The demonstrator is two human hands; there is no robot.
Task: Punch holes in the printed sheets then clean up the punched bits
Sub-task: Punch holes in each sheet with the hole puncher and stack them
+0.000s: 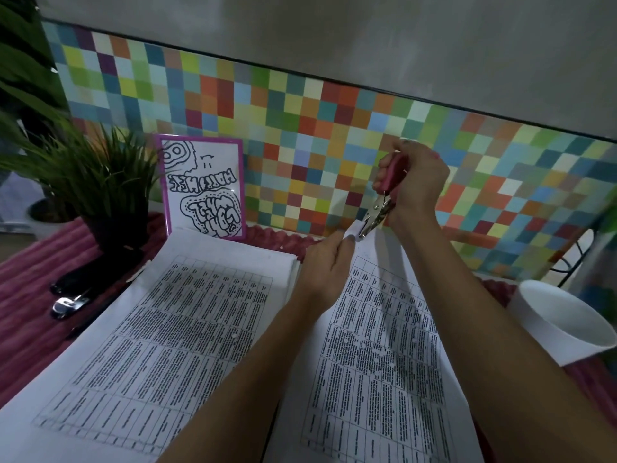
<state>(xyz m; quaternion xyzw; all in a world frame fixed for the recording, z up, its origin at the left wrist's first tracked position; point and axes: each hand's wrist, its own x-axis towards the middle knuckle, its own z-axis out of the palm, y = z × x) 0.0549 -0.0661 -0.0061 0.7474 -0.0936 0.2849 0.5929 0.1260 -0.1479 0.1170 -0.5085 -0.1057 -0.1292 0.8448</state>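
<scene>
Two lots of printed sheets with tables lie on the desk: a stack on the left (173,332) and a sheet on the right (377,355). My left hand (329,262) pinches the far corner of the right sheet and lifts it. My right hand (414,182) grips a pink-handled hole punch (384,202), whose metal jaws are closed over that lifted corner. A few small white punched bits (389,362) lie on the right sheet.
A white paper cup (567,322) lies at the right. A potted plant (100,195) and a pink-framed drawing (203,188) stand at the back left. A black stapler (76,295) rests on the pink mat (30,295). A coloured tile wall runs behind.
</scene>
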